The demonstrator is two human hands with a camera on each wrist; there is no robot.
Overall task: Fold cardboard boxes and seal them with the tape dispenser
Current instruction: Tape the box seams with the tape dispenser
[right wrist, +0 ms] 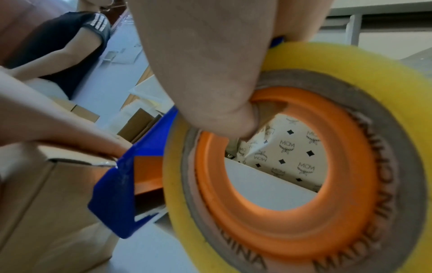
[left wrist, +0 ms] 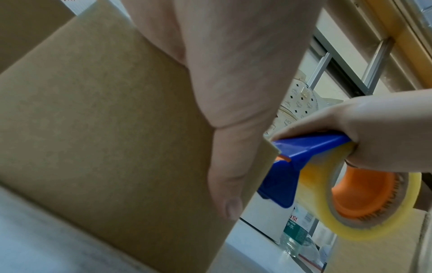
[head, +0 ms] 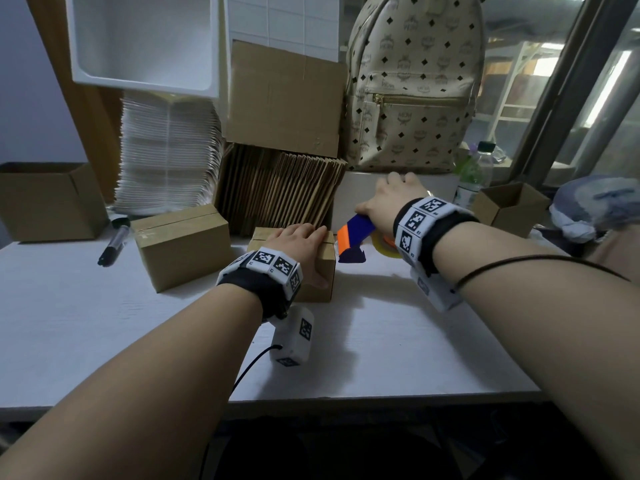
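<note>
So the whole thing comes down to how the box [head: 313, 268] and the tape dispenser [head: 356, 237] line up: the box sits mid-table [head: 381, 341], and the dispenser is right at its right-hand end, blue nose pointing left at the top edge. In the right wrist view the blade end looks to be touching or just about touching that top corner, where a bit of clear tape seems to catch the light, though it's blurry enough that I wouldn't swear to it. The left hand [head: 304, 247] is laid over the top of the box, fingers fairly straight across the flaps and thumb hooked down the near side, basically pinning it. The right hand [head: 391, 199] is wrapped round the dispenser, thumb poked into the orange core of the roll [right wrist: 292, 166]. The seam between the flaps runs left-right, along the box's long axis, so my guess is the pull goes straight along that line, and the left hand is sitting right on the path. It'd probably need to shift off the seam or the tape runs over fingers. There's another box [head: 181, 245] just to the left that already looks closed.
</note>
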